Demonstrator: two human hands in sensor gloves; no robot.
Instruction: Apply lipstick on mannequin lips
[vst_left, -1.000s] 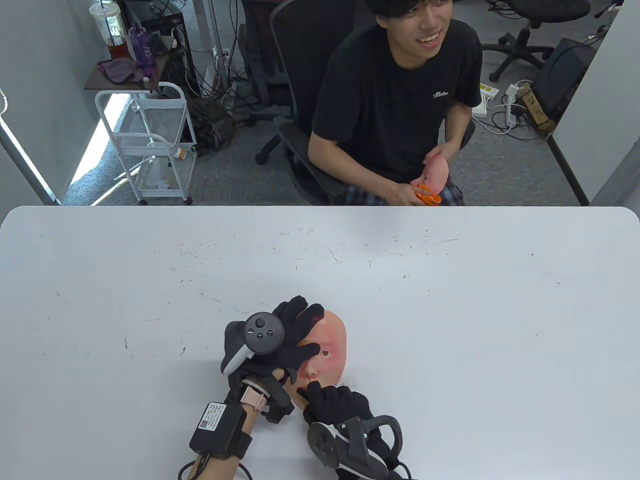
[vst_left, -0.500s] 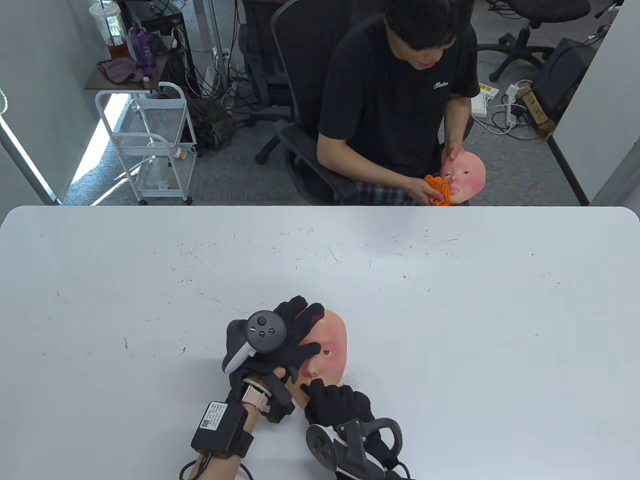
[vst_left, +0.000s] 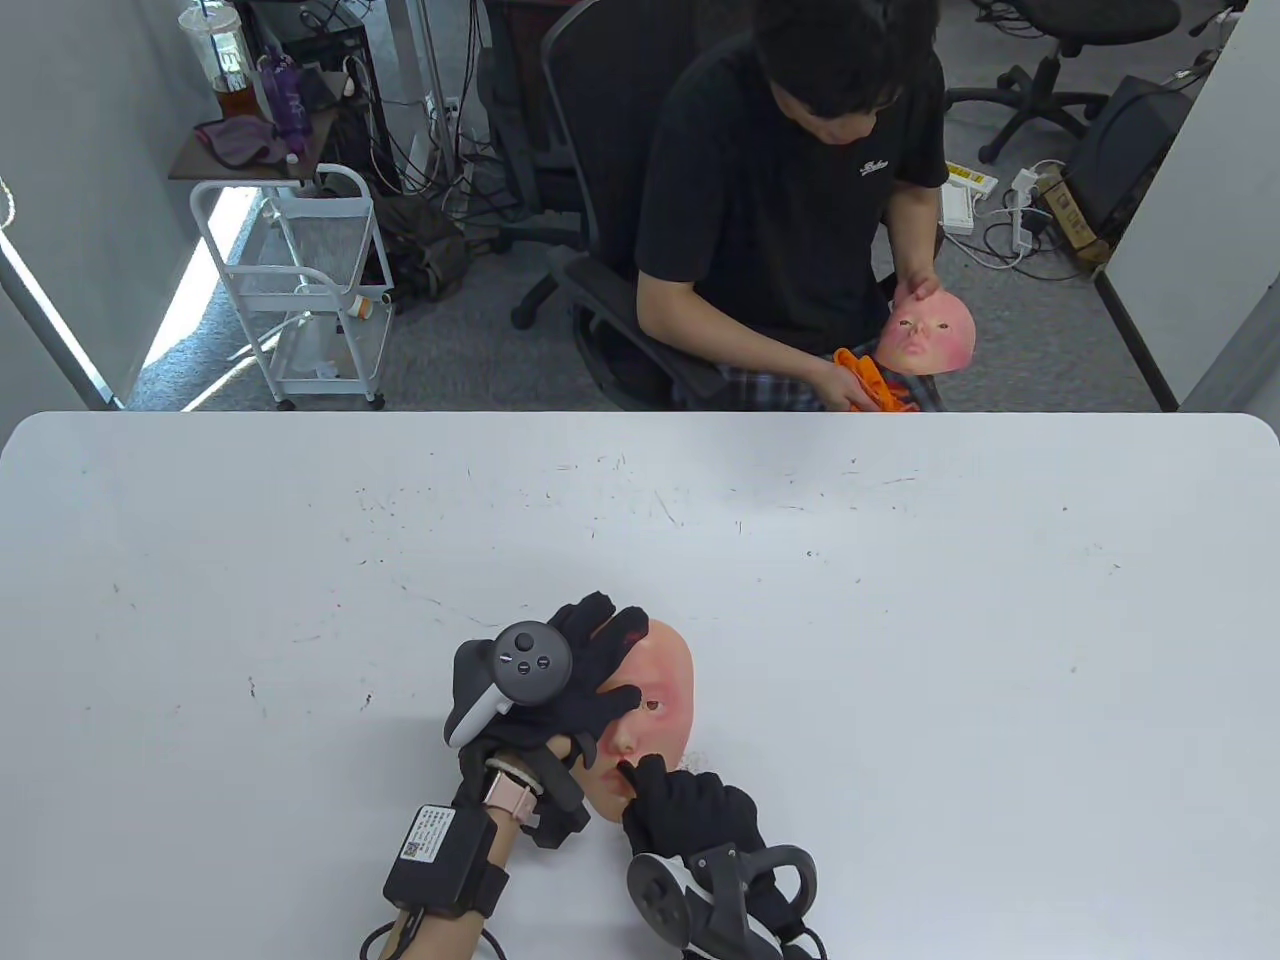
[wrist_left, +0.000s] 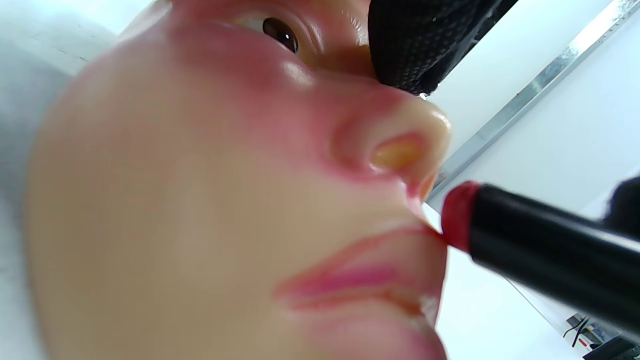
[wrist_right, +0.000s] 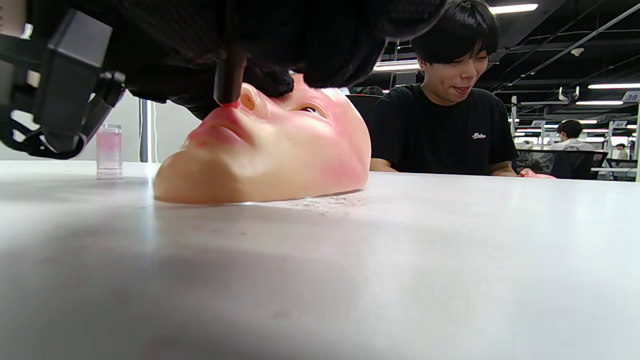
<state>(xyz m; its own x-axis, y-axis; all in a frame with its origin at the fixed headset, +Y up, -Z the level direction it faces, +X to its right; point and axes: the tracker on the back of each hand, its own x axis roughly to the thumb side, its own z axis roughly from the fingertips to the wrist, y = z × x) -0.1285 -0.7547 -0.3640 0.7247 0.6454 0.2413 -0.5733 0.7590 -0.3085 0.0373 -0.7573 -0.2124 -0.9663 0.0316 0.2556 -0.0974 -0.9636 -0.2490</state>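
My right hand (vst_left: 700, 810), shifted right since earlier, pinches the lipstick (wrist_left: 540, 250), tip touching the mannequin's upper lip (wrist_left: 400, 235); left hand (vst_left: 560, 680) spread, pressing the brow

The mannequin face (wrist_left: 190, 200) fills the left and middle of the frame, very close, one brown eye at the top, nose at centre and pink lips toward the bottom. From the right edge a black lipstick (wrist_left: 540, 250) slants in, its red tip touching the upper lip. A black gloved finger (wrist_left: 420, 40) rests at the top, above the nose
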